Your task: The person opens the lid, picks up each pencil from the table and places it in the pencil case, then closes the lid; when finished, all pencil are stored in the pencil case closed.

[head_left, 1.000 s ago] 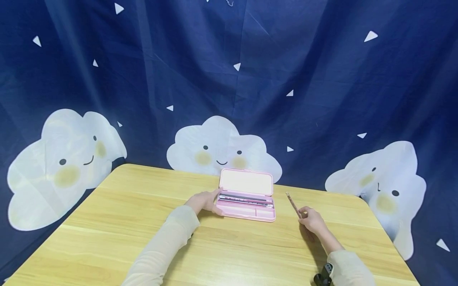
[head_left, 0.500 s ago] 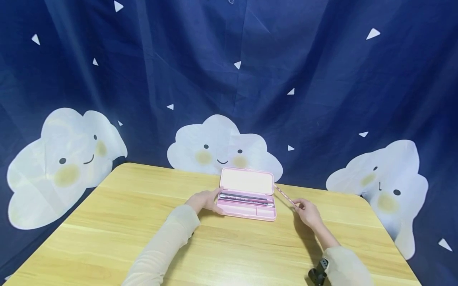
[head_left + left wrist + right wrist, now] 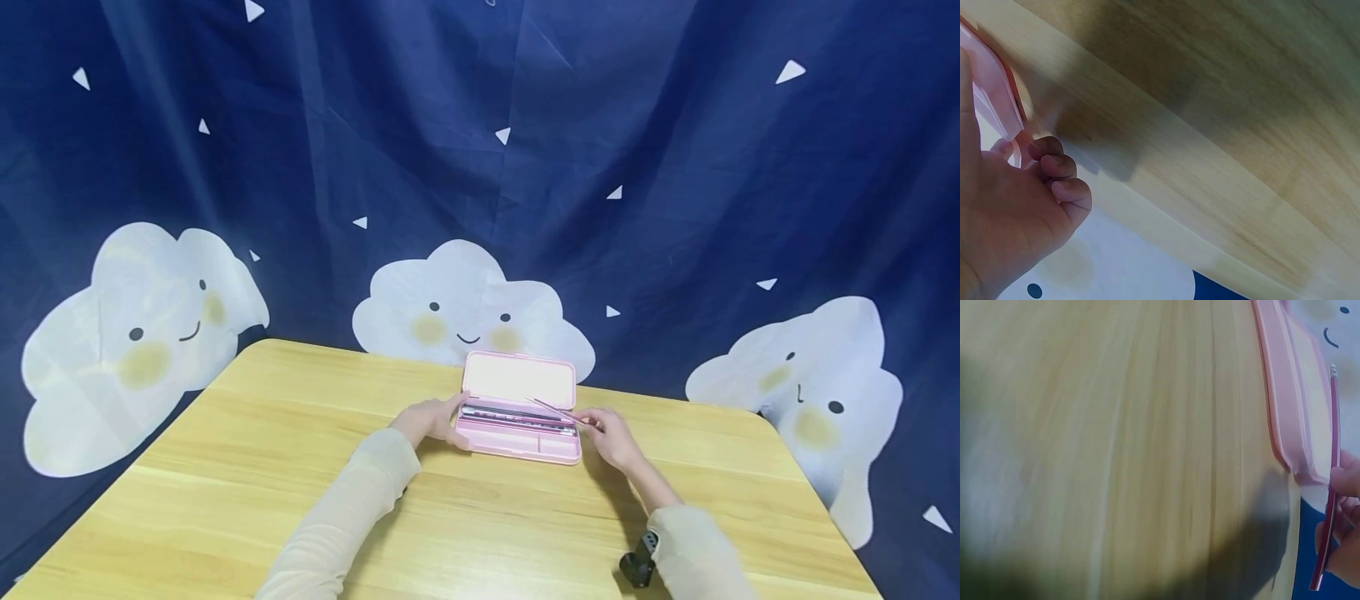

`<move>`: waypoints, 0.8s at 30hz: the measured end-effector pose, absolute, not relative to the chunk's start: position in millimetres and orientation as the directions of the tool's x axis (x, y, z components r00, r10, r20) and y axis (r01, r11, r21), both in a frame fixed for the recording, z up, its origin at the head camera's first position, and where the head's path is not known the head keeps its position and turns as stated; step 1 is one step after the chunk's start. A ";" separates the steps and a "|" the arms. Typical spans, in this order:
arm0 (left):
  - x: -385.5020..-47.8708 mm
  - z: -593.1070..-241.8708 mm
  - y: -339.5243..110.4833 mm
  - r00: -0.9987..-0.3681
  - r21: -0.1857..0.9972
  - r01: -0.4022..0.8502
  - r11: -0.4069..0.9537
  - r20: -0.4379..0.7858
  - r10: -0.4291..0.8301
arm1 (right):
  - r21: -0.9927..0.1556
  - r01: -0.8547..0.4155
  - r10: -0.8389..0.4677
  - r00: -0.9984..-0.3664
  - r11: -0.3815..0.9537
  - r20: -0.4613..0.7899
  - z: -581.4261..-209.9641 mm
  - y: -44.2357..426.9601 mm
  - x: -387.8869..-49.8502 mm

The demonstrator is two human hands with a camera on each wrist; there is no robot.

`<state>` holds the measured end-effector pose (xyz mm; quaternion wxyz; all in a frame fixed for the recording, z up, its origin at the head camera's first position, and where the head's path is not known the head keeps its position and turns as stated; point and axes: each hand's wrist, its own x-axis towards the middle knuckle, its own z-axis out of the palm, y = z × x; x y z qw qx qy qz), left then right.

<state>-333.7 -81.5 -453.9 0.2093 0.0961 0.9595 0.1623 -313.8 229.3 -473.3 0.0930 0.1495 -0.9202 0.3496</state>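
Note:
A pink pencil case [image 3: 498, 446] lies on the table with its lid [image 3: 517, 379] raised. Several dark and patterned pencils [image 3: 510, 417] fill its long rear compartment; the front compartments show bare pink. My left hand [image 3: 429, 422] grips the case's left end between thumb and fingers, and in the left wrist view the other fingers curl beside the case [image 3: 994, 81]. With my right hand [image 3: 617, 440] I pinch a reddish pencil [image 3: 1334, 425] near one end, just right of the case. Its far end, metal-tipped in the right wrist view, reaches over the case in front of the lid.
The light wooden table [image 3: 450, 533] has its back edge just behind the case. A dark blue curtain [image 3: 637, 125] with white clouds hangs behind it. A small black device [image 3: 640, 562] sits at the right sleeve.
My right hand has moved left and slightly away from me, carrying the pencil from beside the case to over its right part. The left hand stays at the case's left end.

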 end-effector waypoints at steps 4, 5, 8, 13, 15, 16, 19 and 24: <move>-334.0 -452.8 -80.4 -0.893 0.347 0.120 0.930 -0.371 0.254 | -0.611 -0.360 -0.228 -0.931 0.705 0.286 -475.1 217.8 -317.7; -334.0 -452.7 -80.5 -0.893 0.346 0.123 0.930 -0.369 0.256 | -0.609 -0.361 -0.229 -0.930 0.706 0.286 -475.9 214.9 -318.7; -334.3 -453.2 -81.0 -0.893 0.345 0.123 0.931 -0.371 0.256 | -0.603 -0.376 -0.253 -0.926 0.704 0.281 -477.7 205.3 -321.6; -334.3 -454.3 -83.3 -0.892 0.345 0.120 0.931 -0.373 0.254 | -0.547 -0.437 -0.330 -0.899 0.714 0.287 -480.8 190.4 -328.5; -334.9 -454.9 -83.5 -0.893 0.345 0.122 0.931 -0.372 0.255 | -0.519 -0.455 -0.349 -0.890 0.723 0.293 -481.0 185.7 -331.0; -335.3 -455.0 -83.4 -0.892 0.343 0.126 0.931 -0.370 0.258 | -0.506 -0.460 -0.354 -0.887 0.730 0.295 -480.8 183.9 -332.1; -336.6 -455.8 -82.4 -0.892 0.338 0.136 0.931 -0.367 0.263 | -0.469 -0.476 -0.376 -0.878 0.744 0.296 -481.0 179.9 -335.0; -336.9 -456.1 -81.2 -0.891 0.333 0.140 0.932 -0.368 0.265 | -0.435 -0.493 -0.389 -0.868 0.754 0.309 -483.0 173.6 -337.5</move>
